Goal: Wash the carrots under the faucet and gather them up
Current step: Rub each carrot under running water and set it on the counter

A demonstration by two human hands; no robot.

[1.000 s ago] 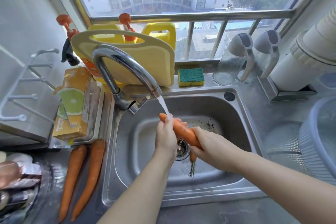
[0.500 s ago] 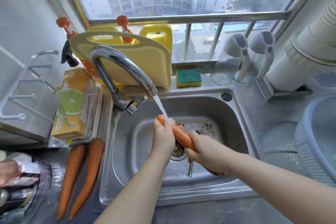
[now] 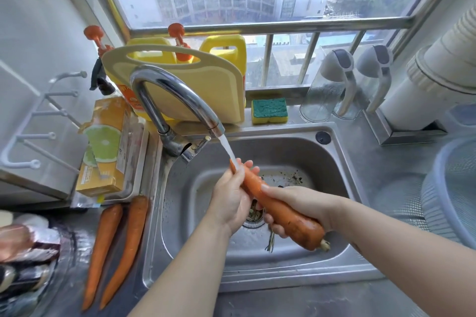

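Both hands were on the carrot (image 3: pixel 279 210) over the sink (image 3: pixel 337 162). The left hand (image 3: pixel 229 201) curled round its thin end, right under the stream from the faucet (image 3: pixel 175 95), while the right hand (image 3: pixel 302 204) gripped the thick end. Fingers hid part of the tip, and the drain was half covered. Two more carrots (image 3: pixel 130 244) lay on the table (image 3: pixel 296 304), left of the sink. A basket (image 3: pixel 453 188) was cut off at the right edge.
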